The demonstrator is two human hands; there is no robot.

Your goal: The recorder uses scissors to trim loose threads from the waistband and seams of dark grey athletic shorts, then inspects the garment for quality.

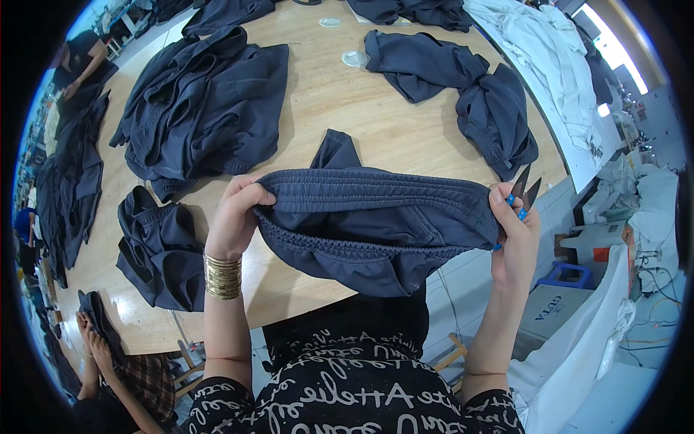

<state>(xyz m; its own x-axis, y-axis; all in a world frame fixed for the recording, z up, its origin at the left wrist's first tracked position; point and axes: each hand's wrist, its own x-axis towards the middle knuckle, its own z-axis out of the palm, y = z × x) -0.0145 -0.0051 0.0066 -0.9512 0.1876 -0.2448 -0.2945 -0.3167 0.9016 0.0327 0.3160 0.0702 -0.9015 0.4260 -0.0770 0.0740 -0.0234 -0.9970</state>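
Between my hands a dark navy garment with an elastic waistband [376, 189] is stretched wide above the table's near edge. Rows of stitching run along the band, and its opening gapes toward me. My left hand [235, 217] is closed on the band's left end, thumb on top. Closed on the right end is my right hand [515, 235], which also keeps a pair of scissors [529, 192] with blue handle parts in its fingers, dark blades pointing up and away. Part of the garment trails onto the table behind the band.
On the wooden table [318, 87] lie a large heap of dark garments [210, 108], a smaller one [160, 249] near my left hand, and another pile [463, 87] at the far right. White cloth [542, 79] covers the right side. Other people's hands [94, 340] work at the left.
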